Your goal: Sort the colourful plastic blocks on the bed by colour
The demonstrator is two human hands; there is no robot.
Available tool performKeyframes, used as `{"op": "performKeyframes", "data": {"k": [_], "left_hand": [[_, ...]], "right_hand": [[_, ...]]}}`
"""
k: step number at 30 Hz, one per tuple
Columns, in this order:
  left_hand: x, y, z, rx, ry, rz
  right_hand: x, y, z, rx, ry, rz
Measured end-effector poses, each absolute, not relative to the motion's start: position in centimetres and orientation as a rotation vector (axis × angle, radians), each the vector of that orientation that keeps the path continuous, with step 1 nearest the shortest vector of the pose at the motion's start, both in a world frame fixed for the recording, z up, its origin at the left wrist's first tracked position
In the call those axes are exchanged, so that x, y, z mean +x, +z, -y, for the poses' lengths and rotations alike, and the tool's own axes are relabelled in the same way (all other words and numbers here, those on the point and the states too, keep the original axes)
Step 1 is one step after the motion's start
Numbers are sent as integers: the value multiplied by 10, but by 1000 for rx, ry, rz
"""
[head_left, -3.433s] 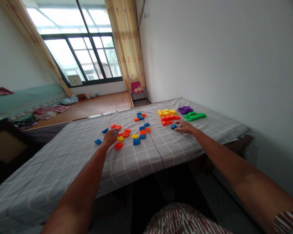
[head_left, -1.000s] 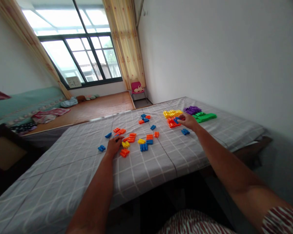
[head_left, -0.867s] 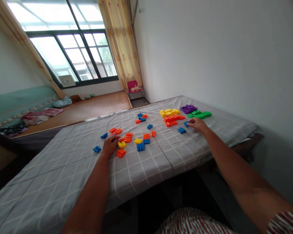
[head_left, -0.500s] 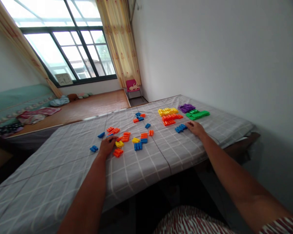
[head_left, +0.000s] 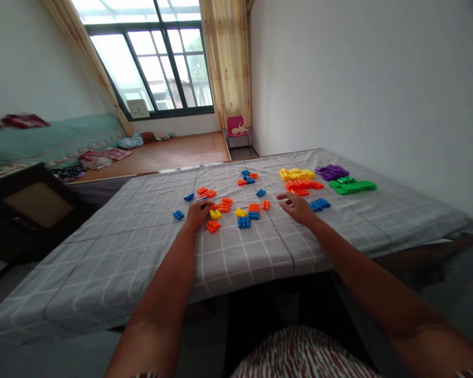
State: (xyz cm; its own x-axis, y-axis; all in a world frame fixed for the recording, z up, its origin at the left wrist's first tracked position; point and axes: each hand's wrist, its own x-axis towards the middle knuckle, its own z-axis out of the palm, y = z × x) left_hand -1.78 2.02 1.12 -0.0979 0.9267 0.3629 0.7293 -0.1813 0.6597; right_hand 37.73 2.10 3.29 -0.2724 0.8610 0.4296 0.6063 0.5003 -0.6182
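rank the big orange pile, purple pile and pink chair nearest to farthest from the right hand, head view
1. big orange pile, just beyond the right hand
2. purple pile, farther back, to its right
3. pink chair, far in the background

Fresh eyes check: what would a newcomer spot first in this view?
Bright colour groups jump out first: yellow pieces, purple pieces and green pieces on the checked cloth, toward the white wall. Next, the left hand sits by scattered orange pieces, the right hand beside a blue row. Beyond, the bright window glows at upper left.
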Motion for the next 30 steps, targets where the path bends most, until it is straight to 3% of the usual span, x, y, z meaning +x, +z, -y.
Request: {"op": "performKeyframes", "data": {"k": [7,16,23,30], "left_hand": [[-21,3,-20,1906,1184,-1776],[-20,6,-21,1912,1152,-1817],[-19,10,-18,1912,1115,-1819],[-17,12,-18,1878,1145,-1795]], "right_hand": [[272,30,13,-1015,263,2511],[293,38,9,-1562,120,2392],[320,61,-36,-1564,125,2216],[334,58,-50,-1205,553,2518]]}}
